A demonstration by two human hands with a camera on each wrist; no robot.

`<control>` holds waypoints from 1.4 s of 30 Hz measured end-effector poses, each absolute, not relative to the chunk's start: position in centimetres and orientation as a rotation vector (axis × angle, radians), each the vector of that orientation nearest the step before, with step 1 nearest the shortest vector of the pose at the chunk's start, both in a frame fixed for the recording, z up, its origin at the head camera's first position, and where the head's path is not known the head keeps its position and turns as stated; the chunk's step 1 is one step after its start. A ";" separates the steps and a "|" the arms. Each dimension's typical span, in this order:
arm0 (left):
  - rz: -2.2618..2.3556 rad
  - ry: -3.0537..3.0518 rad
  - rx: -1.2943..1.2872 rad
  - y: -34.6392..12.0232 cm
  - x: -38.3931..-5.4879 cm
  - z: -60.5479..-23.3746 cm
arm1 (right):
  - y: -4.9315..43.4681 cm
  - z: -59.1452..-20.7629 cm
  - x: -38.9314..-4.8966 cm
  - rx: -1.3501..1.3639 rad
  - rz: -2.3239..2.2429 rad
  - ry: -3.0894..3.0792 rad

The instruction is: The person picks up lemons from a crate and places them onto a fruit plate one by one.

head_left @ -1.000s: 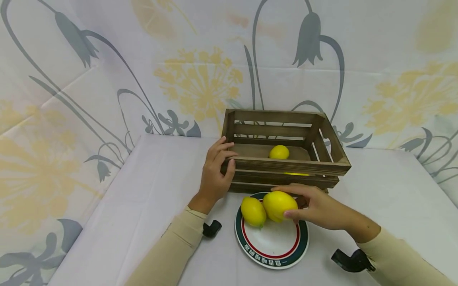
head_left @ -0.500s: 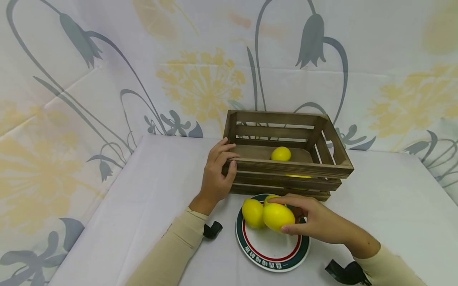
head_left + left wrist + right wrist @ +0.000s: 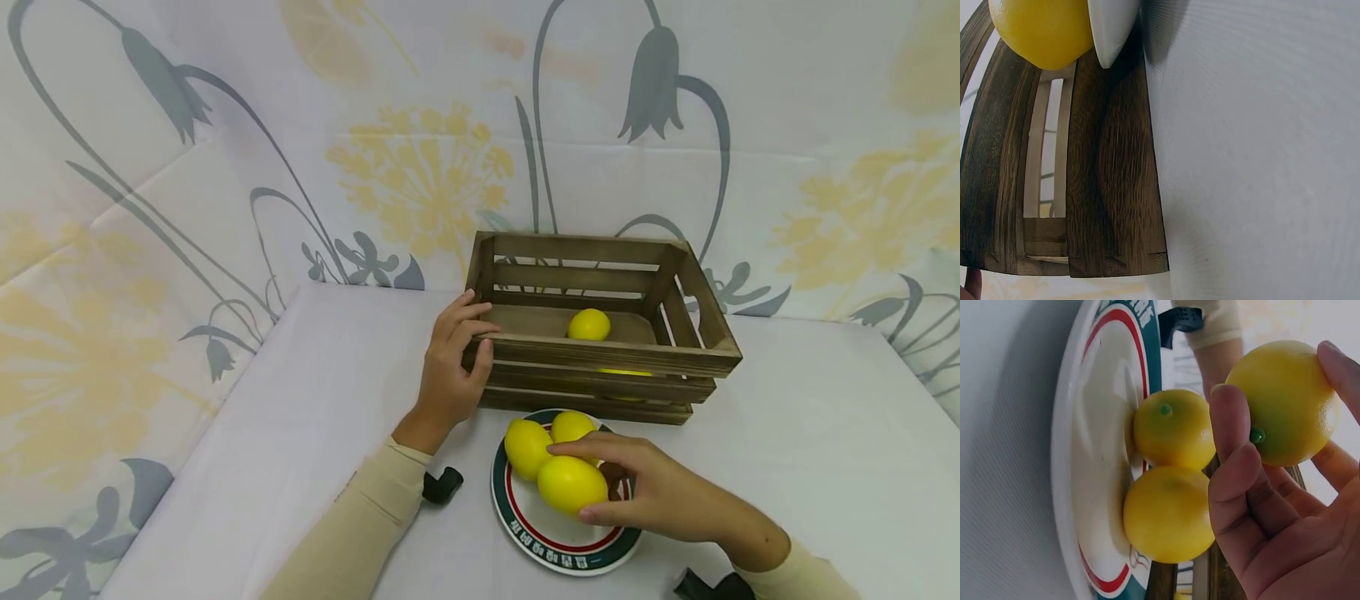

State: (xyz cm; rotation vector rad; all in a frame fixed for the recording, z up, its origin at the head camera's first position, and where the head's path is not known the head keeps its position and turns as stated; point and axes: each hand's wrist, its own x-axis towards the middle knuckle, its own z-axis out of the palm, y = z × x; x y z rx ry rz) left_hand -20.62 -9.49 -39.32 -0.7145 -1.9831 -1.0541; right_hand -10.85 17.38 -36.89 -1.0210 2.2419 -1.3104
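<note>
My right hand holds a yellow lemon between thumb and fingers, above the plate, which is white with a green rim and a red ring. In the right wrist view the held lemon is raised off the plate, its green stem end showing. Two more lemons, one on the left and one behind, lie on the plate's far half. At the left front corner of a brown slatted wooden crate, my left hand grips the top rail, thumb against the front.
Inside the crate sits a lemon, and more yellow shows through the front gap. The plate stands close before the crate on a white tablecloth. A flower-printed cloth hangs behind.
My right hand has drawn the held lemon toward me and slightly left over the plate, uncovering the lemon behind it. The left hand stays on the crate.
</note>
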 end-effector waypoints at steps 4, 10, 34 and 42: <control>-1.048 -1.991 -0.710 -9.6 -20.6 -39.2 | 17.0 -37.1 -10.7 -1.040 -1.283 2.236; -1.046 -2.002 -0.703 -9.6 -20.6 -39.3 | 16.6 -37.6 -10.3 -1.047 -1.199 2.248; -1.078 -1.970 -0.726 -9.5 -20.7 -39.3 | 15.5 -39.1 -9.8 -1.061 -1.049 2.287; -1.080 -1.972 -0.723 -9.4 -20.6 -39.3 | 15.4 -39.4 -9.8 -1.069 -1.007 2.310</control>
